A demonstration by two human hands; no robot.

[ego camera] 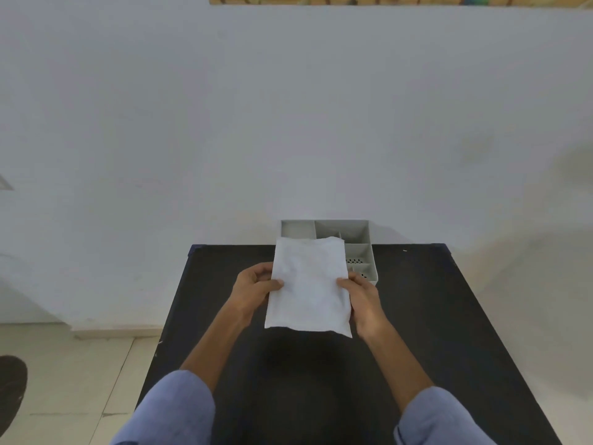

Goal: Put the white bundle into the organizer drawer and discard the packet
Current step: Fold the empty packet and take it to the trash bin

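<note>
A flat white packet (308, 285) with the white bundle inside is held above the black table, tilted up toward me. My left hand (255, 285) grips its left edge, thumb on top. My right hand (361, 292) grips its right edge the same way. Behind the packet stands the grey organizer drawer (359, 244) with several compartments; the packet hides its left front part. I cannot tell the bundle apart from the packet.
The black table (417, 316) stands against a white wall, with the organizer at its far edge. Tiled floor lies to the left, and a dark round object (11, 383) sits at the lower left edge.
</note>
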